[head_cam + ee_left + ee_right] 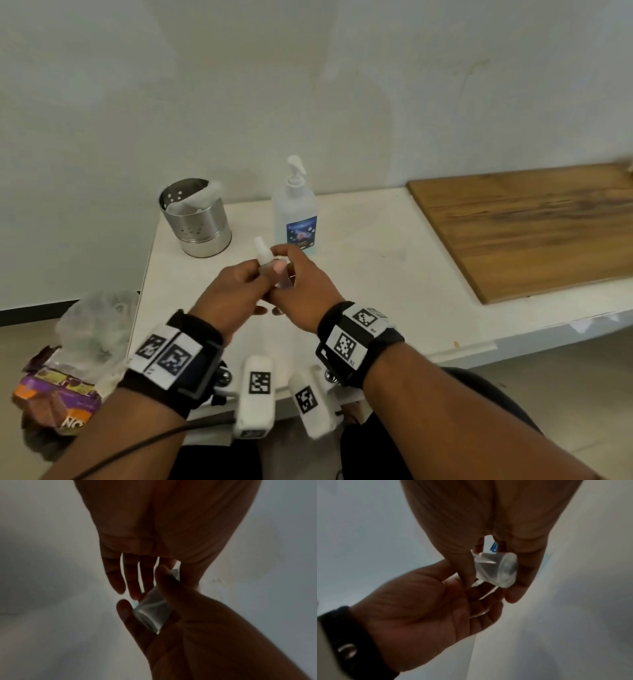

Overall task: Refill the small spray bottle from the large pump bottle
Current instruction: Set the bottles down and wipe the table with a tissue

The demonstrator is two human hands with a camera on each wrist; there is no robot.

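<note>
A white table stood against a pale wall, with a wooden board on its right part. Above the table, both hands met around the small spray bottle, which was tilted and off the surface. The left hand pinched its upper part between thumb and fingers, and the right hand had its fingers curled round the clear body. Just behind them stood the large pump bottle, upright, and near it a metal holder.
</note>
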